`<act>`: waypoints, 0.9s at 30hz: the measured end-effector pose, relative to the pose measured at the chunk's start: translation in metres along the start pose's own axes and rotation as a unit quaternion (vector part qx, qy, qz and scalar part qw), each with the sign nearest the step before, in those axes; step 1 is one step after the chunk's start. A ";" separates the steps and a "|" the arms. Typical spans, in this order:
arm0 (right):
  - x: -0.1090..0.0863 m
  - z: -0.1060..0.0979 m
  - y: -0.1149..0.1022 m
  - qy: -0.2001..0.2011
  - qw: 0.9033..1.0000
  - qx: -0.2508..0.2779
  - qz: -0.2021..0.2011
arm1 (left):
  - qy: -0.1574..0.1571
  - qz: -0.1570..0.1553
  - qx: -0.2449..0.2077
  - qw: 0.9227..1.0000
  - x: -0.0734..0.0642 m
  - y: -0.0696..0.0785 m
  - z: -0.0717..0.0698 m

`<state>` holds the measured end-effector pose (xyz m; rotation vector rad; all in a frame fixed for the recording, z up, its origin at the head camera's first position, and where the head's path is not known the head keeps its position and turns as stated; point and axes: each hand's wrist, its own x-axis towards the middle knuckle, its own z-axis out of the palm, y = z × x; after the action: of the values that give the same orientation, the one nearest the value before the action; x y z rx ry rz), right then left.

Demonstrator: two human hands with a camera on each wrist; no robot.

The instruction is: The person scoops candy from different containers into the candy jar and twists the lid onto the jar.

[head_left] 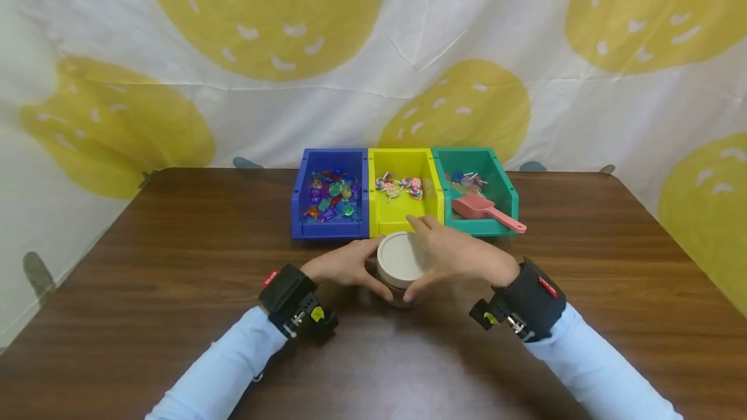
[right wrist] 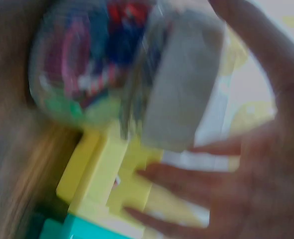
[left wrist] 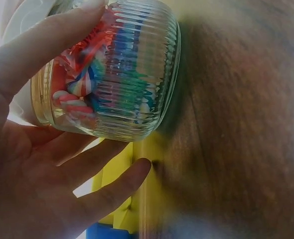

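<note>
A ribbed clear jar point(left wrist: 132, 69) of colourful wrapped sweets stands on the table in front of the yellow bin, its white lid point(head_left: 400, 256) on top. My left hand point(head_left: 347, 264) holds the jar from the left, the thumb across its near side and fingers behind; the lower fingers spread off the glass. From the right, my right hand point(head_left: 458, 255) reaches around the lid, thumb at the near side and fingers stretched out past the far side. In the blurred right wrist view, those fingers point(right wrist: 182, 184) are splayed beside the lid, the palm standing off it.
Three joined bins stand behind the jar: a blue bin point(head_left: 329, 231) with shiny gem-like pieces, a yellow bin point(head_left: 403, 159) with swirled candies, and a green bin point(head_left: 498, 177) with lollipops and a pink scoop point(head_left: 475, 206). A patterned cloth point(head_left: 327, 109) hangs behind the wooden table point(head_left: 204, 245).
</note>
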<state>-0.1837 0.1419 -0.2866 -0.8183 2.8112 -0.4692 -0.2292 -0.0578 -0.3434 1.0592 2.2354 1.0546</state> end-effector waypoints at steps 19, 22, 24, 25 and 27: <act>0.001 0.001 0.013 0.008 0.996 0.061 -0.063 | 0.001 0.009 -0.010 1.000 0.000 -0.001 0.001; 0.002 0.005 0.009 0.028 0.998 0.048 -0.035 | 0.000 0.009 -0.010 1.000 0.000 -0.001 0.001; 0.001 0.007 0.005 0.040 0.998 0.045 -0.010 | -0.001 0.007 -0.009 1.000 0.000 -0.001 0.001; 0.001 0.008 0.003 0.046 0.998 0.040 -0.001 | -0.001 0.006 -0.009 1.000 0.000 -0.001 0.001; 0.001 0.009 0.000 0.057 0.998 0.030 0.018 | 0.000 0.004 -0.007 1.000 0.000 -0.001 0.001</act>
<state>-0.1819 0.1394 -0.2954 -0.7503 2.8934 -0.6111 -0.2290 -0.0580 -0.3447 1.0627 2.2220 1.0711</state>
